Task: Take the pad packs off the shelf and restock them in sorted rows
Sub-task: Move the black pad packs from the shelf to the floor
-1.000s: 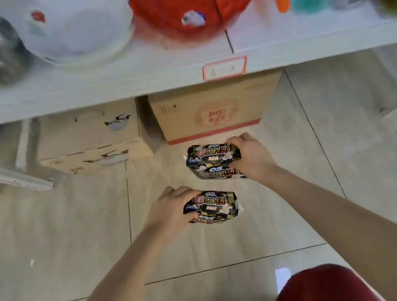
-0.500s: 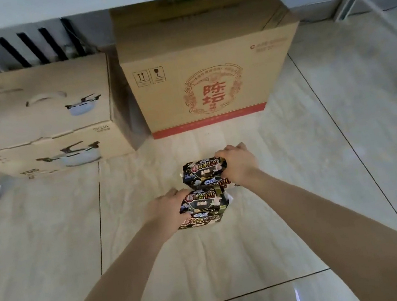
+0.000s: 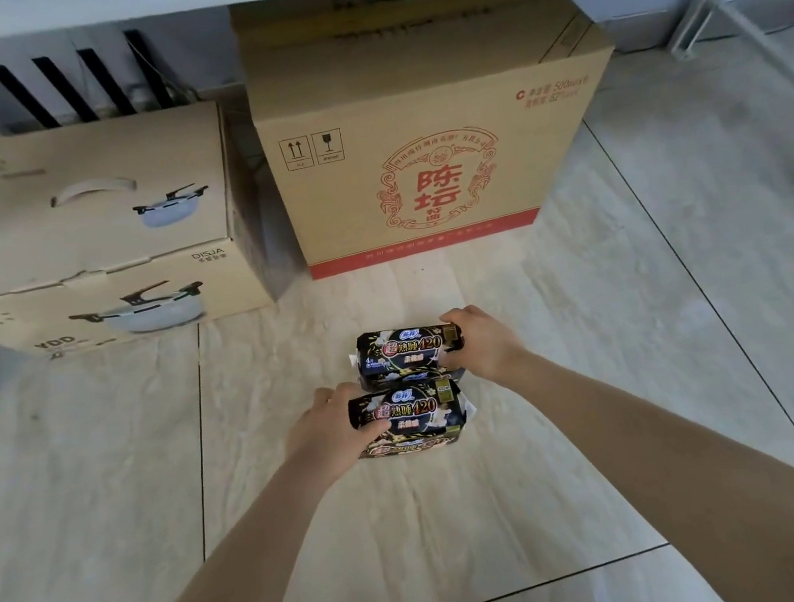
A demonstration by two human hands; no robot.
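Two black 420 pad packs: the near pack (image 3: 409, 410) is in our left hand (image 3: 324, 429), fingers wrapped round its left end. The far pack (image 3: 408, 351) is gripped at its right end by our right hand (image 3: 484, 339). Both are down at the tiled floor (image 3: 604, 372), just in front of the red-printed carton (image 3: 434, 154). Looks like the unloading step, so next we'd set them down square, labels matching

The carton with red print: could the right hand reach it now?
Likely reachable, but not free: only bare floor lies before the carton, yet the right hand grips the far pad pack.
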